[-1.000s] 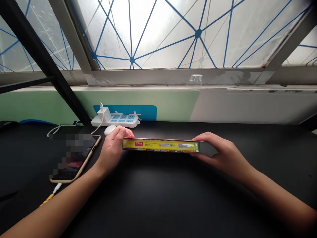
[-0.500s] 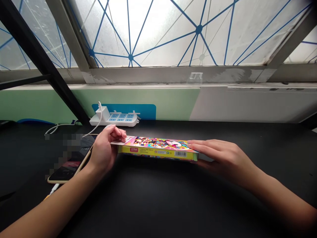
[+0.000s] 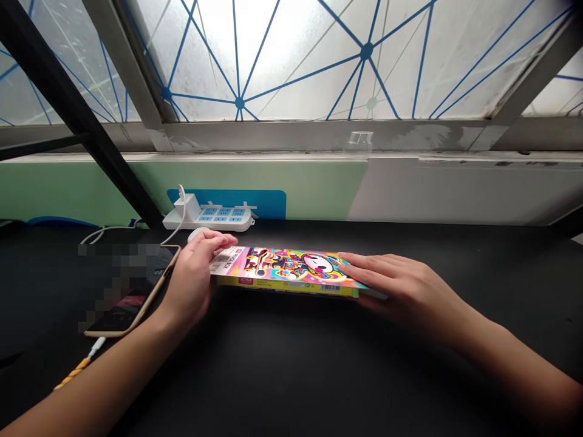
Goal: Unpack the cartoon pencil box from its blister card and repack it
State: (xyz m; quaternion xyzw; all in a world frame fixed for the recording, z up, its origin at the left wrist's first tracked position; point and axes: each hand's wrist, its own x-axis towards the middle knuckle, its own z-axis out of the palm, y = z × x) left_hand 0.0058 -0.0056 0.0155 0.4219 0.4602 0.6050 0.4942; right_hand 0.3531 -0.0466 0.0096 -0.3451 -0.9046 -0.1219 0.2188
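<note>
Between my two hands is a flat, colourful cardboard box [image 3: 282,267] with cartoon figures on its top and a yellow side bearing a barcode. It is held just above the black desk, its top tipped a little toward me. At the box's left end, my left hand [image 3: 195,267] is closed around the edge with the fingers curled over. My right hand [image 3: 396,282] grips the right end, fingers lying on top and the thumb side underneath, partly hidden. The lettering near the left end is too small to read fully.
A phone [image 3: 132,309] in a beige case lies left of my left forearm, with a charging cable [image 3: 75,371] wrapped in yellow. Behind the box, a white power strip [image 3: 223,217] with a plugged-in adapter [image 3: 186,207] rests against the wall. A black slanted bar [image 3: 91,130] rises at left.
The box has tilted so that more of its printed top and less of its yellow side faces me. Both hands keep hold of its ends.
</note>
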